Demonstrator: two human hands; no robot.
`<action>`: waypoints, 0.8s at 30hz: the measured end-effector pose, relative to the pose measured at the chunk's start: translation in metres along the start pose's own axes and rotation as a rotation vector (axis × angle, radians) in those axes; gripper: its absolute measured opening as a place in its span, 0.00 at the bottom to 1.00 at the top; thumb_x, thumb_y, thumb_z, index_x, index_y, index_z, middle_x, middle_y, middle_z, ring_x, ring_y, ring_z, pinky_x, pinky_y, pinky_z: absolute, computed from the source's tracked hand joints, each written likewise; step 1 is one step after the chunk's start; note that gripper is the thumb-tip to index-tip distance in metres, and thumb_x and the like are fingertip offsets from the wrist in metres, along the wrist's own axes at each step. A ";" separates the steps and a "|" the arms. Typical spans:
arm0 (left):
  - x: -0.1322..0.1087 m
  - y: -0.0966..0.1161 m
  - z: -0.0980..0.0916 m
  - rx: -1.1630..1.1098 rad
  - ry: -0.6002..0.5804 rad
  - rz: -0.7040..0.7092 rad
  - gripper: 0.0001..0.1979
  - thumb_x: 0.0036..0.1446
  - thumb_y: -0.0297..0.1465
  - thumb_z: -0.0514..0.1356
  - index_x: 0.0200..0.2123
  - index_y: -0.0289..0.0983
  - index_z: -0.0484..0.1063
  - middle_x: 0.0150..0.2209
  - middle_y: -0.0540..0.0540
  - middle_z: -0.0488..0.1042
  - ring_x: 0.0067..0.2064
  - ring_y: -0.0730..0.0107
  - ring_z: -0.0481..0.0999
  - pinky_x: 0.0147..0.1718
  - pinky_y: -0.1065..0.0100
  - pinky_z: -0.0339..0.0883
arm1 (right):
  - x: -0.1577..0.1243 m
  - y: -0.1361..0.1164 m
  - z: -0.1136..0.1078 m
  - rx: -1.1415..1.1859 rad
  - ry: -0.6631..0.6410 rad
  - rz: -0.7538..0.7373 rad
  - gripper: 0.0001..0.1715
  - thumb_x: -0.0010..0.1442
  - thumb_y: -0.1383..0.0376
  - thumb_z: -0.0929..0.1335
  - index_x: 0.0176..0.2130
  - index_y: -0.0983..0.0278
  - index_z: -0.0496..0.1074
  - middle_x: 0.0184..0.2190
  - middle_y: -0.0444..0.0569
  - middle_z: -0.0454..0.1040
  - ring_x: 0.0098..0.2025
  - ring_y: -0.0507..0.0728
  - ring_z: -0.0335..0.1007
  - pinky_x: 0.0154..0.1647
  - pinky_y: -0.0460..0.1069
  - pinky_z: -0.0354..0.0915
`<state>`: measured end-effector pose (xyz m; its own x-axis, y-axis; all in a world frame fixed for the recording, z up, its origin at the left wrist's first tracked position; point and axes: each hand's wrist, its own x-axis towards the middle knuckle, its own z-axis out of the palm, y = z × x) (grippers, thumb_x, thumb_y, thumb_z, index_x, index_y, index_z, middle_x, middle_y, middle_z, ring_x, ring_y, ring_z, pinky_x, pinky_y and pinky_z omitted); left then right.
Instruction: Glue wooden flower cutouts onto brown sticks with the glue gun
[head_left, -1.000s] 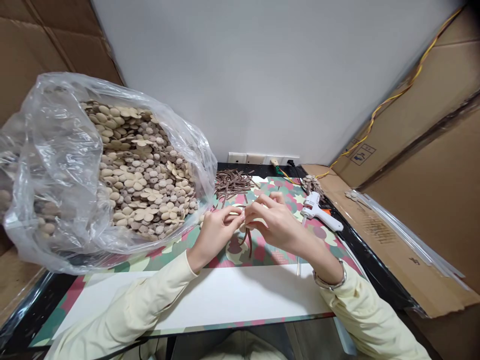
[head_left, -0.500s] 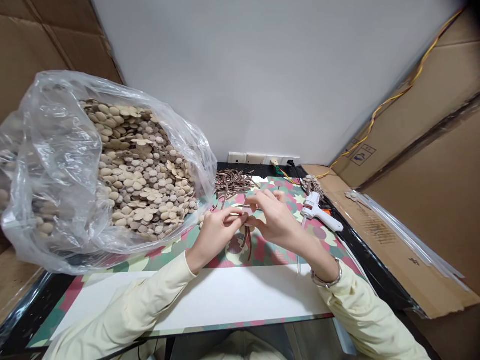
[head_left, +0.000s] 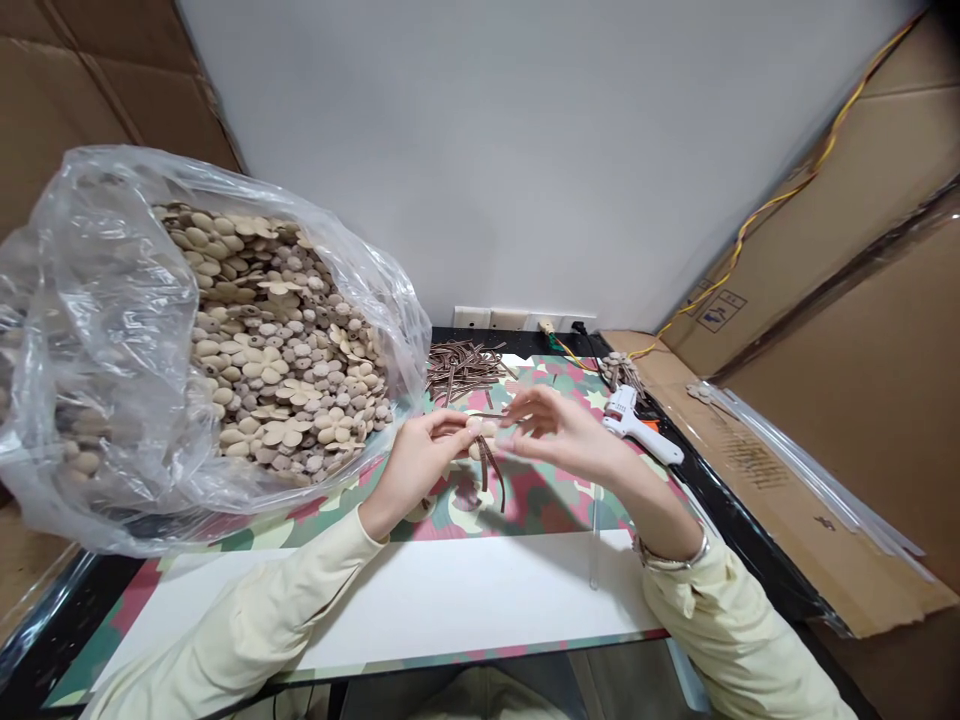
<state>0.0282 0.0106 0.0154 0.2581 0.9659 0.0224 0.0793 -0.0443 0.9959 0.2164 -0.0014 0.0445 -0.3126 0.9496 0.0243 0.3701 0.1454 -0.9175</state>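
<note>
My left hand (head_left: 421,458) pinches a small beige flower (head_left: 487,428) between thumb and fingers, above the patterned mat. Two narrow brown strips (head_left: 493,475) hang down from the flower, and a third thin piece reaches out behind it toward the right. Just right of the flower is my right hand (head_left: 559,432), its thumb and fingers apart, with nothing visible in it. Behind both hands lies a heap of brown strips (head_left: 465,368). A white glue gun (head_left: 630,420) rests to the right of my right hand.
A clear plastic bag (head_left: 112,250) full of beige flowers (head_left: 285,375) takes up the left side. A white sheet (head_left: 450,590) covers the near part of the mat. Sockets (head_left: 506,320) line the wall, and clear glue sticks (head_left: 802,470) lie on cardboard at right.
My right hand has drawn back to the right from the flower, and its fingers have spread. My left hand keeps its pinch, and more of the flower now shows.
</note>
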 end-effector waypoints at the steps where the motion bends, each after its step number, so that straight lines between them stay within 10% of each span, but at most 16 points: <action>1: 0.001 0.000 -0.001 0.007 0.022 -0.001 0.14 0.48 0.38 0.62 0.34 0.33 0.73 0.32 0.44 0.77 0.34 0.66 0.76 0.31 0.70 0.70 | 0.000 0.004 0.003 0.114 -0.070 0.064 0.26 0.47 0.60 0.73 0.42 0.61 0.59 0.41 0.50 0.69 0.37 0.55 0.70 0.34 0.50 0.68; 9: 0.003 -0.003 -0.004 0.015 -0.003 -0.035 0.17 0.50 0.39 0.61 0.41 0.34 0.70 0.34 0.43 0.76 0.35 0.66 0.75 0.28 0.73 0.68 | 0.006 0.020 0.016 0.326 -0.204 0.173 0.21 0.49 0.62 0.71 0.40 0.62 0.59 0.23 0.42 0.72 0.27 0.53 0.72 0.28 0.47 0.67; 24: 0.002 -0.002 -0.004 -0.047 -0.057 -0.095 0.15 0.50 0.39 0.61 0.37 0.36 0.68 0.29 0.48 0.73 0.31 0.69 0.74 0.26 0.69 0.72 | 0.009 0.027 0.011 0.202 -0.191 0.103 0.12 0.52 0.62 0.69 0.37 0.64 0.68 0.25 0.47 0.76 0.30 0.54 0.72 0.32 0.48 0.66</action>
<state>0.0248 0.0140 0.0137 0.3061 0.9490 -0.0762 0.0610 0.0603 0.9963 0.2138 0.0081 0.0153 -0.4486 0.8841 -0.1311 0.2331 -0.0259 -0.9721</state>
